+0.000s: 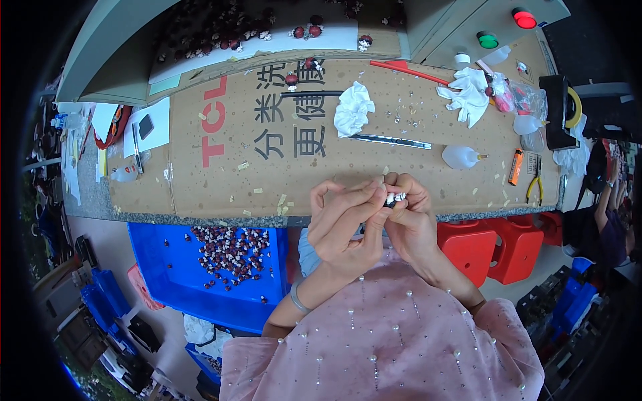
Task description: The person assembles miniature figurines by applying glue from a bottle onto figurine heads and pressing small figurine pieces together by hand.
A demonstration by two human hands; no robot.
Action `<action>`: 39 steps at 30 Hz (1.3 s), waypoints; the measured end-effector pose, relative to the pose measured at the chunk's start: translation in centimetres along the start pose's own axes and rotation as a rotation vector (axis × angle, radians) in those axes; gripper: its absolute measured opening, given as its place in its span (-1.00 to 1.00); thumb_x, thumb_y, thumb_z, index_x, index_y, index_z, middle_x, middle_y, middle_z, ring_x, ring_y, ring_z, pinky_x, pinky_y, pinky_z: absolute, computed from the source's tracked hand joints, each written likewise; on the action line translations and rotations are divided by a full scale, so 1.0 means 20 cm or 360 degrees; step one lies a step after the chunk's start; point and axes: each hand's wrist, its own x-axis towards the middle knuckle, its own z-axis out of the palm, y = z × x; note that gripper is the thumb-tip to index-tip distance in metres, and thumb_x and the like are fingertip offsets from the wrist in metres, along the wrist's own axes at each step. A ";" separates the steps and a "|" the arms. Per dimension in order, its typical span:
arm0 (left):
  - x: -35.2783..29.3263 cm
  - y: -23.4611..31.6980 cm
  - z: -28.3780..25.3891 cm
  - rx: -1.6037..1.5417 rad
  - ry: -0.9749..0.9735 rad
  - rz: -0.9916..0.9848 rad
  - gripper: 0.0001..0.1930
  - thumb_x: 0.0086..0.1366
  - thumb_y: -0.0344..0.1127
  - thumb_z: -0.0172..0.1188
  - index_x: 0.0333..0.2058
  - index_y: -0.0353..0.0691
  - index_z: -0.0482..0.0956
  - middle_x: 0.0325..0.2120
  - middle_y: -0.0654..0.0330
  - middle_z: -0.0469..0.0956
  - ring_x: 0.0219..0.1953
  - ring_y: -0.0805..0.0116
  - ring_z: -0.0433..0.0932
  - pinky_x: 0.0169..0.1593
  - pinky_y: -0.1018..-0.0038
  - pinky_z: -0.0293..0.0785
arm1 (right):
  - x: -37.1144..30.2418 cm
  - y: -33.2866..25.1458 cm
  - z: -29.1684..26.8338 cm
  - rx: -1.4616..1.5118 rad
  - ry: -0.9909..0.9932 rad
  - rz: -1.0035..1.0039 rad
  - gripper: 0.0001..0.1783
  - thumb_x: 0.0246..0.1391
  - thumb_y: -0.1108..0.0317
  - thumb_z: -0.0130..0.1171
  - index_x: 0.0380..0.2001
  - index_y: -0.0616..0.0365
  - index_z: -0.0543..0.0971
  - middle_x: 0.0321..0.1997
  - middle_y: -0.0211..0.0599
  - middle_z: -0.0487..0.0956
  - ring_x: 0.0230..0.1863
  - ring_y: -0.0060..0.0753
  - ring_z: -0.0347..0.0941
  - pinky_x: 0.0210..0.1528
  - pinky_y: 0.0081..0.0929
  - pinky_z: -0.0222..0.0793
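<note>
Both hands meet above the bench's near edge, pinching one small white and dark figurine [394, 198] between them. My left hand [349, 217] has its thumb and fingertips closed at the figurine's left side, partly covering it. From the right, my right hand [413, 212] grips it between thumb and bent fingers. The figurine's finer details are too small to make out. Beyond the hands, a crumpled white tissue [353, 110] and a slim metal-and-black tool [392, 141] lie on the cardboard [227, 180].
Left of me, a blue bin [167, 281] holds many dark red and white figurines [231, 254]. A squeeze bottle [460, 158], yellow-handled pliers [535, 190] and tape roll [574, 107] sit to the right. Red stools [515, 247] stand below the bench; a cabinet with lit buttons [487, 40] is behind.
</note>
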 end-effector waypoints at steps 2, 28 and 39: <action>0.00 0.01 0.00 0.0008 -0.0009 0.0000 -0.85 -0.04 -0.49 0.32 -0.41 -0.27 0.65 -0.40 0.16 0.65 -0.31 0.37 0.63 -0.17 0.40 0.26 | 0.00 0.00 0.00 -0.0033 -0.0010 -0.0048 -0.91 0.04 0.47 0.21 -0.41 0.22 0.49 -0.31 -0.40 0.47 -0.26 -0.66 0.35 -0.17 -0.65 0.22; -0.01 0.01 -0.01 -0.0020 -0.0021 0.0005 -0.85 -0.03 -0.48 0.31 -0.40 -0.28 0.65 -0.38 0.14 0.65 -0.31 0.39 0.64 -0.12 0.41 0.21 | -0.01 0.00 0.01 -0.0107 -0.0055 -0.0180 -0.87 0.01 0.50 0.21 -0.35 0.29 0.52 -0.25 -0.31 0.47 -0.20 -0.56 0.38 -0.11 -0.60 0.27; -0.01 0.01 -0.04 0.0029 -0.0001 -0.0010 -0.83 -0.05 -0.51 0.31 -0.39 -0.27 0.65 -0.38 0.16 0.65 -0.31 0.40 0.63 -0.12 0.42 0.22 | -0.01 0.01 0.03 -0.0090 -0.0038 -0.0125 -0.89 -0.01 0.57 0.19 -0.35 0.29 0.52 -0.25 -0.30 0.46 -0.21 -0.55 0.38 -0.12 -0.60 0.29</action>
